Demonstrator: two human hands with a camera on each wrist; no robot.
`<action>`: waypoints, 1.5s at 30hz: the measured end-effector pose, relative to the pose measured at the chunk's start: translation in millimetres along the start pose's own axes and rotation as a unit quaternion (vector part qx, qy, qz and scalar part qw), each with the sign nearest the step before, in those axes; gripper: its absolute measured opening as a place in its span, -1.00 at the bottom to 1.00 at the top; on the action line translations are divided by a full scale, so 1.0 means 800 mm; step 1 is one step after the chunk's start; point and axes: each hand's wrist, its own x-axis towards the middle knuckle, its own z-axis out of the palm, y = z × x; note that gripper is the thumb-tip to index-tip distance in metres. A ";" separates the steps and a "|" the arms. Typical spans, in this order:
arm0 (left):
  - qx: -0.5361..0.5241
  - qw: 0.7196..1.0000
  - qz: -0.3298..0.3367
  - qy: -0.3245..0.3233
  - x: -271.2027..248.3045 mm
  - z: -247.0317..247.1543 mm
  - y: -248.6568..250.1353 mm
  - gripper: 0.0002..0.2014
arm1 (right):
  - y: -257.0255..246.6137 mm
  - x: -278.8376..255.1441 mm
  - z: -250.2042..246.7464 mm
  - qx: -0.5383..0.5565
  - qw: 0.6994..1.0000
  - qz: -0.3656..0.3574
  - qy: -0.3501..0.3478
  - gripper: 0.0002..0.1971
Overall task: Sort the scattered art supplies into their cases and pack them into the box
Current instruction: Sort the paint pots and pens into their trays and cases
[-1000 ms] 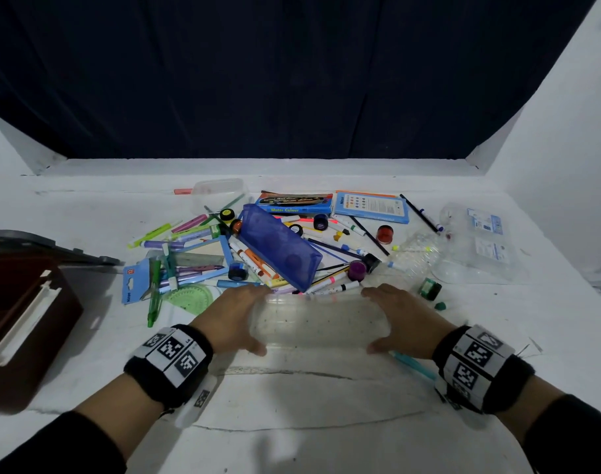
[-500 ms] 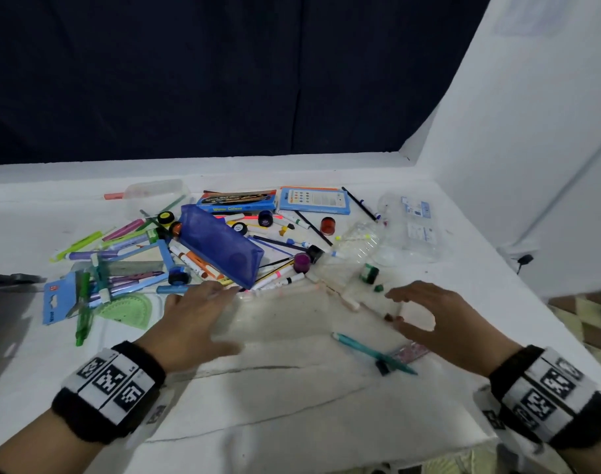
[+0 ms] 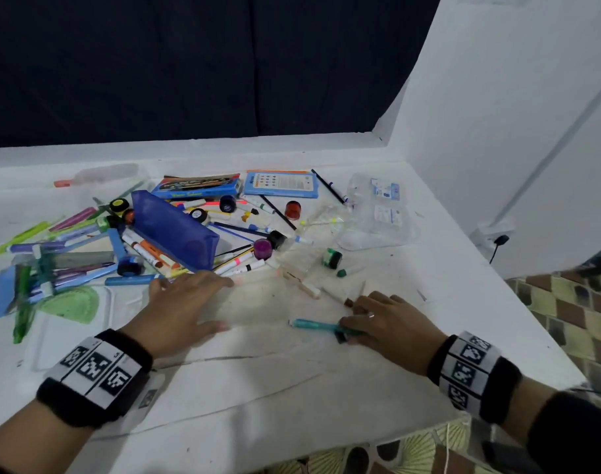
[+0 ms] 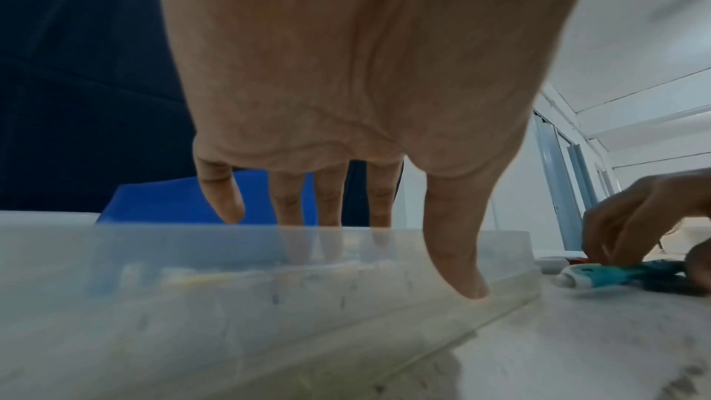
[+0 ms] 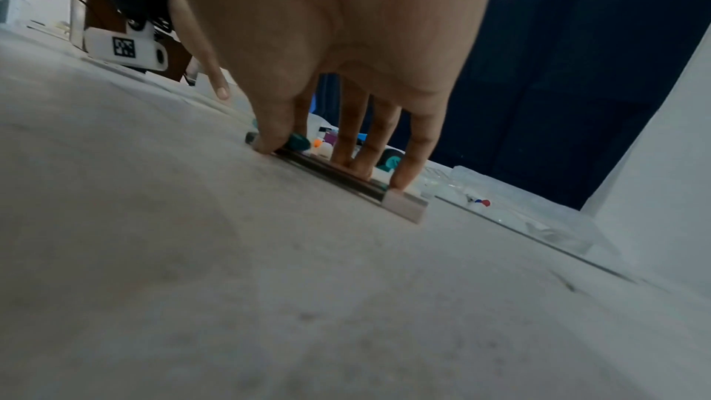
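Note:
A clear plastic case (image 3: 258, 302) lies on the white table in front of the heap of supplies. My left hand (image 3: 224, 302) holds its left end, fingers over the far side and thumb on the near wall, as the left wrist view shows (image 4: 400, 260). To the right, my right hand (image 3: 357, 319) bends down over a teal pen (image 3: 314, 325) that lies on a dark ruler (image 5: 369, 190). Thumb and forefinger pinch the pen (image 5: 300, 140); the other fingertips press on the ruler. Most of the ruler is hidden under the hand in the head view.
Behind the case lie a blue pencil case (image 3: 176, 230), markers, paint pots, a watercolour box (image 3: 196, 188) and clear packaging (image 3: 377, 213). A green protractor (image 3: 73, 304) lies left. The table's right edge (image 3: 518, 302) drops to a tiled floor.
My right hand has let go of the case's right end and moved right and down onto the teal pen. The left hand stays on the case. The view has swung right.

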 end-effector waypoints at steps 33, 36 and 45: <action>-0.104 0.979 -0.174 0.035 0.060 0.019 0.120 -0.31 | 0.261 0.143 -0.039 0.022 0.989 0.090 -0.113 -0.10; -0.099 0.976 -0.191 0.037 0.060 0.024 0.120 -0.35 | 0.269 0.144 -0.037 0.110 0.987 0.096 -0.071 -0.33; -0.114 0.974 -0.187 0.061 0.060 0.032 0.123 -0.48 | 0.266 0.129 -0.100 0.161 0.960 0.026 0.229 -0.58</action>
